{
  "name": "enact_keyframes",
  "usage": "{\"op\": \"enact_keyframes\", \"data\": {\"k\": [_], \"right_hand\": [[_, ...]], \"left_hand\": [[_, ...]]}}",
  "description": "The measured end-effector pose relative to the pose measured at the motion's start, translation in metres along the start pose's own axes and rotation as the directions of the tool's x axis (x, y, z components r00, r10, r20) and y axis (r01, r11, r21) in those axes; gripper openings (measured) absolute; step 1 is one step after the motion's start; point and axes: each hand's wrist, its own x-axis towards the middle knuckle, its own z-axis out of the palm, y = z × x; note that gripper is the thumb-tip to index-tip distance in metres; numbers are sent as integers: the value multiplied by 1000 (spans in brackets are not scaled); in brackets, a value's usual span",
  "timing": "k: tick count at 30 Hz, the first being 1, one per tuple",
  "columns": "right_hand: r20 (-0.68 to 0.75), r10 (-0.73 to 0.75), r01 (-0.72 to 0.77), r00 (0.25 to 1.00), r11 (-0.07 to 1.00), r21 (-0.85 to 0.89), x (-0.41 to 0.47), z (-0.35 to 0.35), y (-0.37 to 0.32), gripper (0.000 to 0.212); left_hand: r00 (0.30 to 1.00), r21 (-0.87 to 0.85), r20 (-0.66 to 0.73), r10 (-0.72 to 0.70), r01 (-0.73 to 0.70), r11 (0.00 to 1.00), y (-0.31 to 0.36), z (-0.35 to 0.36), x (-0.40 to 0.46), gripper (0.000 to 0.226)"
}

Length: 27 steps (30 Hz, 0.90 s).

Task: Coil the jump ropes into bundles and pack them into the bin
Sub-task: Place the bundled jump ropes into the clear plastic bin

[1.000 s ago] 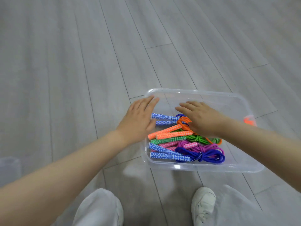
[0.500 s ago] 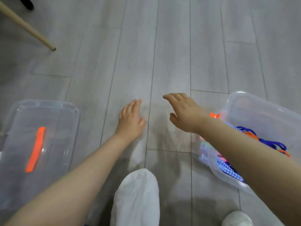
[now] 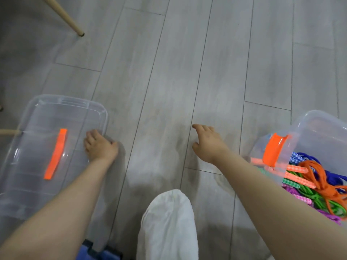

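**poster_a:** ok so where's everything at? The bin (image 3: 309, 128) is at the right edge of the frame, clear plastic, sitting on the grey plank floor (image 3: 169, 81). It's got an orange latch (image 3: 273, 150) flipped up on its near-left wall.

**poster_b:** yep, and the jump ropes (image 3: 317, 181) are inside it, all bundled: orange, green, purple and blue cords with checker-pattern handles lying across each other. The right forearm crosses in front of the bin's lower corner, so part of the pile is hidden.

**poster_a:** what about the hands?

**poster_b:** the left hand (image 3: 100, 146) is at the lower left, fingers curled over the right edge of the clear lid (image 3: 37, 128), gripping it. That lid lies flat on the floor and has an orange strip (image 3: 55, 153) down its middle.

**poster_a:** and the right hand (image 3: 206, 141)?

**poster_b:** mid-frame, above bare floor, fingers loosely spread and reaching toward the left, holding nothing. It's well apart from both the lid and the bin.

**poster_a:** other stuff: a white-trousered knee (image 3: 169, 222) at bottom centre, a wooden furniture leg (image 3: 63, 15) in the upper left, and something blue (image 3: 97, 254) at the bottom edge under the lid's corner, can't tell what.
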Motion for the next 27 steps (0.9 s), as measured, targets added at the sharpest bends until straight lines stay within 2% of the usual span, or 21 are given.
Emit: {"op": "enact_keyframes", "data": {"k": [4, 8, 11, 16, 19, 21, 23, 27], "right_hand": [[28, 23, -22, 999, 1000, -9, -4, 8, 3, 62], [72, 51, -50, 996, 999, -16, -12, 16, 11, 63], [99, 81, -80, 992, 997, -8, -18, 21, 18, 62], [112, 111, -115, 987, 993, 29, -25, 29, 25, 60], [55, 78, -77, 995, 997, -14, -28, 35, 27, 58], [22, 35, -33, 999, 997, -72, -31, 39, 26, 61], [16, 13, -11, 1000, 993, -115, -33, 42, 25, 63], [-40, 29, -36, 999, 981, -191, -38, 46, 27, 59]], "left_hand": [[988, 69, -9, 152, -151, 986, -7, 7, -6, 68], [928, 144, 13, 372, -370, 918, -3, 23, -20, 58], [823, 109, 15, 567, -565, 818, 9, 32, -36, 45], [687, 8, 28, 726, -726, 687, 38, 43, -61, 20], [540, -2, 40, 841, -841, 540, 51, 48, -76, 29], [468, -1, 81, 880, -883, 469, 58, 50, -84, 30], [428, -3, 114, 897, -902, 431, 64, 51, -91, 28], [395, -10, 123, 910, -917, 399, 71, 49, -99, 24]]}}
